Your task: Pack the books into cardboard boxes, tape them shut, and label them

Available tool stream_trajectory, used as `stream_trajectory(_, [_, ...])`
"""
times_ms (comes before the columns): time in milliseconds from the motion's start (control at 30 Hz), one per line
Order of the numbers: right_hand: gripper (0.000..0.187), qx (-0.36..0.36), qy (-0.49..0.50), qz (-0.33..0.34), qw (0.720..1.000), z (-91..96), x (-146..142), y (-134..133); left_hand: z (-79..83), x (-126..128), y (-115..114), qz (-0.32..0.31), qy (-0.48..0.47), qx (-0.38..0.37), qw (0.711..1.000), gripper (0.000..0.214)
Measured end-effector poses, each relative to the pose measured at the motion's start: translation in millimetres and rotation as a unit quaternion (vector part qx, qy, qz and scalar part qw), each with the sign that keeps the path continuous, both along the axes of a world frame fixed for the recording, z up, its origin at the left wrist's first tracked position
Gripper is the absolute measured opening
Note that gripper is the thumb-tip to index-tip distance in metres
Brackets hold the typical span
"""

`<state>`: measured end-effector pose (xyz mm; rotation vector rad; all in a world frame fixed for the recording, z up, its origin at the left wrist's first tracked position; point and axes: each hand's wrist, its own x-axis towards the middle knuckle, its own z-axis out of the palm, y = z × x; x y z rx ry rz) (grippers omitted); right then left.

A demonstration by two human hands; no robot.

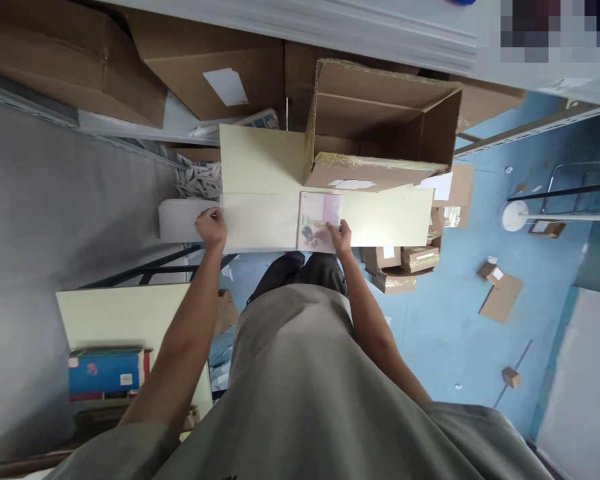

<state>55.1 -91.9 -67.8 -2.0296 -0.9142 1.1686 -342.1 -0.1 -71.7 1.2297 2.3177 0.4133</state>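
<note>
A thin book (313, 207) with a white and pink cover lies flat on the pale yellow board of the table (390, 220). My right hand (341, 237) grips its right side, thumb on the cover. To the left of the book stretches a thin see-through plastic sheet or sleeve (260, 220). My left hand (211, 225) is closed at its far left edge, fingers pinched together. Whether the book lies inside the plastic or only against it, I cannot tell.
Behind the book stands an open cardboard box (380, 133). A white container (180, 220) is left of my left hand, near a heap of pale strips (200, 180). Blue books (105, 373) lie on a lower board. Small boxes (397, 267) are below the table's right edge.
</note>
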Motion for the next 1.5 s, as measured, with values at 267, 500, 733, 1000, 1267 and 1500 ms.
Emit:
stream_trajectory(267, [0.036,-0.033,-0.053,-0.017,0.998,10.7,40.2,22.4,9.7,33.6,33.3,-0.075,0.022,0.020,0.997,0.024])
stream_trajectory(500, [0.032,-0.070,-0.182,-0.049,0.980,36.9,45.5,16.4,36.1,72.0,4.3,-0.155,0.032,-0.004,0.987,0.056])
stream_trajectory(733, [0.042,0.159,-0.194,-0.125,0.960,136.1,76.4,7.0,113.0,119.9,1.9,-0.168,-0.095,0.107,0.975,0.042])
stream_trajectory(1000, [0.029,0.421,-0.249,-0.045,0.871,298.4,108.8,110.8,245.2,197.7,67.9,-0.166,-0.186,0.377,0.892,0.032])
stream_trajectory(1267, [0.040,0.378,-0.317,0.309,0.813,351.5,2.9,317.0,326.7,265.9,103.1,-0.178,-0.196,0.426,0.865,0.031])
stream_trajectory(1500, [0.035,0.249,-0.344,0.358,0.832,330.1,-29.5,372.6,280.7,222.4,53.5,-0.075,-0.160,0.379,0.908,0.030])
